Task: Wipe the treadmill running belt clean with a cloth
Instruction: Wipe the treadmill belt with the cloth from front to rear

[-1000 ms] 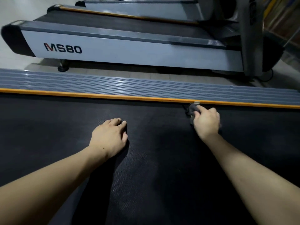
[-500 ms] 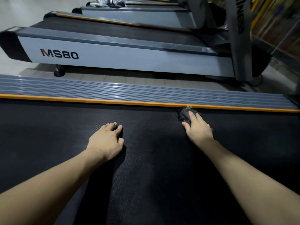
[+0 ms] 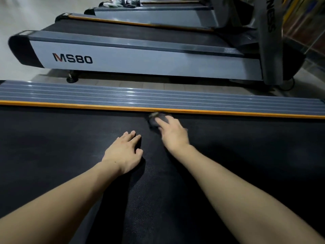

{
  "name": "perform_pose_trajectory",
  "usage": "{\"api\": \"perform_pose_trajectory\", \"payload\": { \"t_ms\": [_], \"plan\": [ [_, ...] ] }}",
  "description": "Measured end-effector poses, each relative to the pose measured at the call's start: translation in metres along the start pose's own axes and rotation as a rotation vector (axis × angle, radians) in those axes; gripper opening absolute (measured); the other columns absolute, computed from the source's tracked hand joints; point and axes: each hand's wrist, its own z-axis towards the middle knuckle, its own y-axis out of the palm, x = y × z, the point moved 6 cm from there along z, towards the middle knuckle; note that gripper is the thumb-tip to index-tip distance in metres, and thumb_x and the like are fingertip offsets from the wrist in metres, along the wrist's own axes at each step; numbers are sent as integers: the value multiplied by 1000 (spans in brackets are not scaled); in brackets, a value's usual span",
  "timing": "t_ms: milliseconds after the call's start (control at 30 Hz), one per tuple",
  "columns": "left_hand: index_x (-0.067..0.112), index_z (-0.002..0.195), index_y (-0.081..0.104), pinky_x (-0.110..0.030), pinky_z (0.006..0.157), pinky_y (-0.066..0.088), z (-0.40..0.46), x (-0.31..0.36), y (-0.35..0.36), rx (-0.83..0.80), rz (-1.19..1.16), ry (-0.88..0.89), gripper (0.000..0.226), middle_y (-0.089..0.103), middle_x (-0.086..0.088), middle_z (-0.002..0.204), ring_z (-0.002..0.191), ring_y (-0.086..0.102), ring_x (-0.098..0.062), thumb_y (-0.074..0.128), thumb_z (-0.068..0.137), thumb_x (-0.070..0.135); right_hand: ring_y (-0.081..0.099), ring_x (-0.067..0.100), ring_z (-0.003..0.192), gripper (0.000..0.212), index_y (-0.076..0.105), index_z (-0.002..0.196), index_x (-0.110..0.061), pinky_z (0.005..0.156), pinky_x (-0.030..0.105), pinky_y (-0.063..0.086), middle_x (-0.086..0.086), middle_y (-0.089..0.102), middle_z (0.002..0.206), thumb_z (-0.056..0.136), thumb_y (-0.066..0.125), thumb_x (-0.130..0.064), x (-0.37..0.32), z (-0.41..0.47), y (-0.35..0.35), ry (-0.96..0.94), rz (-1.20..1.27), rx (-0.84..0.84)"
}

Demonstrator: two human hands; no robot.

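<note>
Crumpled grey cloth (image 3: 155, 120) is pressed onto textured black belt (image 3: 70, 138) by straight right hand (image 3: 173, 133) fingers, against orange trim (image 3: 70, 105); left hand (image 3: 124, 152) laid flat, released.

I am seeing my right hand (image 3: 173, 133) sliding left along the belt (image 3: 52, 147), dragging the cloth (image 3: 157, 120) with it beside the orange strip (image 3: 70, 105), so it is now closing in on my left hand (image 3: 124, 152), where a second ago the two were well apart. Its fingers (image 3: 162, 121), curled over the cloth a second ago, are now lying straighter on top of it. The view is tilting up, showing more of the far treadmills (image 3: 140, 57).
</note>
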Motion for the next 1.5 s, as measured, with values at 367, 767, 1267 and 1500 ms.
{"api": "perform_pose_trajectory", "payload": {
  "t_ms": [367, 767, 1267, 1500],
  "plan": [
    [26, 161, 23, -38, 127, 6, -6, 0, 3, 24, -11, 17, 77, 12, 1, 170, 157, 5, -19, 20, 86, 46, 56, 39, 97, 25, 67, 111, -26, 77, 42, 48, 14, 61, 99, 88, 58, -19, 92, -19, -34, 476, -8, 241],
    [34, 134, 57, -40, 108, 39, -30, 4, -16, 185, 95, 35, 43, 50, 10, 147, 139, 40, -19, 36, 98, 47, 54, 38, 101, 31, 61, 118, -35, 80, 45, 54, 10, 56, 108, 89, 58, -23, 143, -24, -38, 257, -121, 138],
    [43, 155, 30, -47, 122, 22, -40, 5, -10, -62, 18, -96, 85, 20, 10, 167, 155, 13, -19, 44, 82, 85, 47, 31, 108, 38, 57, 130, -38, 86, 42, 46, 4, 53, 120, 94, 55, -24, -6, -4, 0, 19, 27, 54],
    [39, 156, 30, -48, 116, 34, -37, 15, -11, -147, 83, -85, 86, 20, 3, 165, 150, 21, -24, 57, 83, 77, 48, 38, 107, 28, 64, 117, -29, 86, 44, 44, 13, 56, 116, 91, 58, -19, 179, -59, -68, 601, -78, 276]
  ]
}}
